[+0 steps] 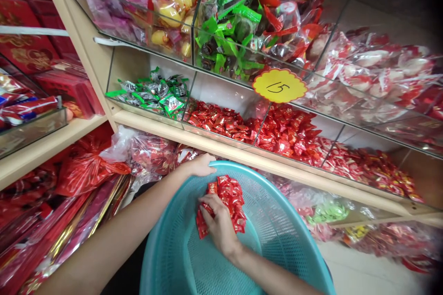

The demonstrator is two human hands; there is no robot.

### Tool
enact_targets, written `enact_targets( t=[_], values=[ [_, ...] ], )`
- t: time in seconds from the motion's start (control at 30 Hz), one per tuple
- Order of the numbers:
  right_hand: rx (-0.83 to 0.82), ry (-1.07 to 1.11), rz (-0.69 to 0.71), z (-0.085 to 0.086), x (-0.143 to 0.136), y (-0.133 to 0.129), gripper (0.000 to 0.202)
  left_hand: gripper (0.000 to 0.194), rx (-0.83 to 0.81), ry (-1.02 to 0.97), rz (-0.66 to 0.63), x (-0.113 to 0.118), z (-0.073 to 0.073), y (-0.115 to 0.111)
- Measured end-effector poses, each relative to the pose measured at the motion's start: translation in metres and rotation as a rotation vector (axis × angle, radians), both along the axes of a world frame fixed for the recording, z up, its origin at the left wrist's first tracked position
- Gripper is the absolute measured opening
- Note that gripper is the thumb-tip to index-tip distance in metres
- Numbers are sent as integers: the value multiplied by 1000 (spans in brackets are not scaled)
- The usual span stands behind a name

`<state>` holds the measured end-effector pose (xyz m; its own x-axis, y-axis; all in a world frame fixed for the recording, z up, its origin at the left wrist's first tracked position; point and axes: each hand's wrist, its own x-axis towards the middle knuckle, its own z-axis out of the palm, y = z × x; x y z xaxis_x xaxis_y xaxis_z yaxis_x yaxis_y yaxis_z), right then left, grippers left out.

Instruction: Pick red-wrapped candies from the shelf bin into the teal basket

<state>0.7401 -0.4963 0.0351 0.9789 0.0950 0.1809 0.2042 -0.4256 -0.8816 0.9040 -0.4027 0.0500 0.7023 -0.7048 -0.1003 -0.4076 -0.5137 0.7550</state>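
A teal plastic basket (277, 207) with perforated walls stands tilted below the shelves. At its far rim my left hand (203, 166) has its fingers closed over the edge. Inside the basket lies a small pile of red-wrapped candies (231, 196). My right hand (221, 228) is down among them, its fingers curled round some of the candies at the left of the pile; the fingertips are partly hidden.
Just beyond the basket is a wooden shelf edge (159, 134) with clear bins of red candies (221, 120) and green-wrapped sweets (159, 92). A yellow price tag (280, 85) hangs above. Bagged goods (86, 170) lie at lower left, and more bags (384, 239) at lower right.
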Motion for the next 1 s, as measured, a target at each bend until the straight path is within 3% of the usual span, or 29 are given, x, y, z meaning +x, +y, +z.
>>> enact_targets(
  t=[0.27, 0.47, 0.73, 1.0],
  values=[
    [32, 26, -24, 7, -11, -18, 20, 19, 43, -4, 13, -2, 3, -1],
    [22, -1, 7, 4, -7, -5, 20, 20, 20, -1, -3, -1, 1, -1],
    [-19, 17, -44, -15, -3, -2, 20, 16, 23, -1, 1, -2, 6, 0],
    [-65, 43, -42, -8, -2, -10, 21, 14, 40, 6, 7, -5, 10, 0]
  ],
)
